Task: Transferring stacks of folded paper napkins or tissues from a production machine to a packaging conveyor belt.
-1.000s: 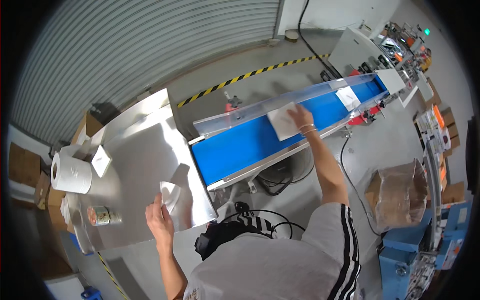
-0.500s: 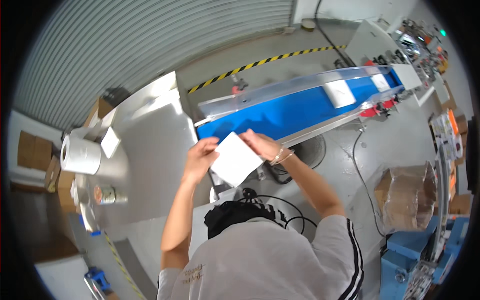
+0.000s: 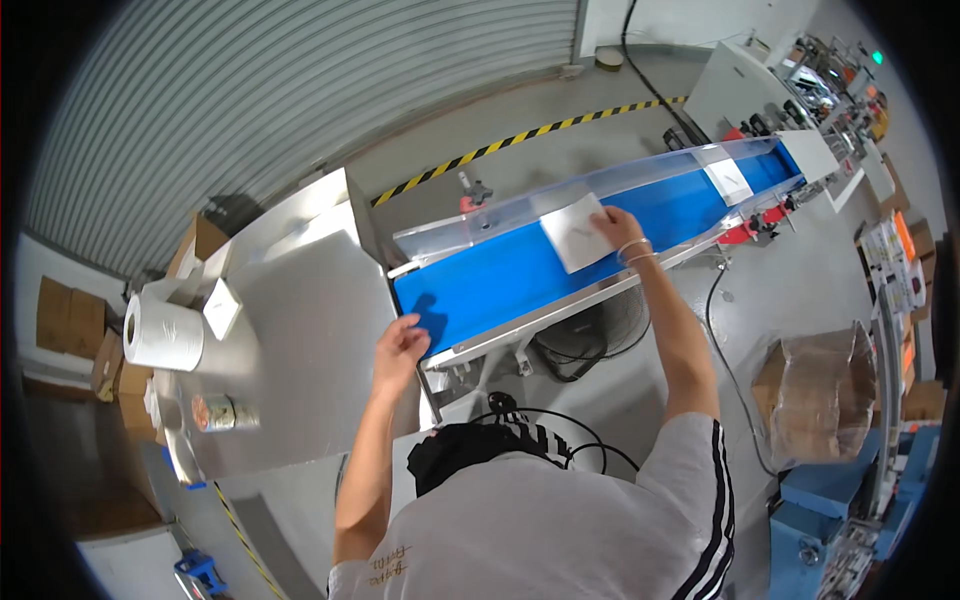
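Observation:
My right hand [image 3: 621, 230] reaches out over the blue conveyor belt [image 3: 480, 290] and has its fingers on the right edge of a flat white square packet [image 3: 572, 238]. The packet lies at a slant across the belt; whether it rests fully on it I cannot tell. Further along sits a second white packet [image 3: 729, 181]. My left hand [image 3: 400, 345] hovers by the belt's near left end, next to the metal table's edge. Its fingers are loosely bent and apart, with nothing in them.
A steel table [image 3: 300, 330] adjoins the belt on the left, bearing a white roll [image 3: 165, 333], a small white packet [image 3: 222, 309] and a jar-like container [image 3: 222, 412]. A clear guard [image 3: 500, 232] lines the belt's far side. An open carton [image 3: 815, 395] stands at right.
The white packet that was between both hands is now over the belt at my right hand, which has moved right. My left hand has let go. Another packet on the belt appears further right.

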`<state>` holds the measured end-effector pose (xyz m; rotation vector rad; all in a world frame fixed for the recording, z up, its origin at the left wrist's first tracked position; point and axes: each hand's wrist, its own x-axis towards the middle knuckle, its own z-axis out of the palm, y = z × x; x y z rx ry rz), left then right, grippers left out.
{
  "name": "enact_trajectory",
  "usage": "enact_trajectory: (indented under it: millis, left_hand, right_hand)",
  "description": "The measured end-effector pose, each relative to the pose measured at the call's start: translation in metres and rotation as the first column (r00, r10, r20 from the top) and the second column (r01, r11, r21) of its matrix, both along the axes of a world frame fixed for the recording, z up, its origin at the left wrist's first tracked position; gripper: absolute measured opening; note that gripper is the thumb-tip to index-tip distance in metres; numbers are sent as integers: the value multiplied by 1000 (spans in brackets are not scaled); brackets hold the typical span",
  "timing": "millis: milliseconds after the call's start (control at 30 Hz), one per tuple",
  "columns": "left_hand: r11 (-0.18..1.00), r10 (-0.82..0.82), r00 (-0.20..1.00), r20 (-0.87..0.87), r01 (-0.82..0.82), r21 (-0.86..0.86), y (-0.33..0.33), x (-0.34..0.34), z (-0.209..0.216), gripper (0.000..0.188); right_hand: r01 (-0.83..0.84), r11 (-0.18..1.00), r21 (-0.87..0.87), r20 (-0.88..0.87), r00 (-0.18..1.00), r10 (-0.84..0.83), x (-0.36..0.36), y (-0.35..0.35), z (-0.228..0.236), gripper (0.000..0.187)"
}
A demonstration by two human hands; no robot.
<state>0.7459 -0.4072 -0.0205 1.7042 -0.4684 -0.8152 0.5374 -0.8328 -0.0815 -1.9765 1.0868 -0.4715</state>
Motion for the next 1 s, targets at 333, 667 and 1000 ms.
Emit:
enact_trajectory:
  millis: [333,667,1000]
  left_hand:
    - [990,-45,981,189,19,138,41,4,-22,34]
    - [987,-56,917,396,110,-115,59,3,-66,24]
    - [875,-363,744,561,480,-70,53,13,-66,29]
  right_hand:
    - [386,672,-632,279,922,-268,-50,22,29,44]
    - [426,882,-202,314,881,-354,-41,254,14,24]
    - [246,928,281,-37,969,-246,-59,476,-124,49]
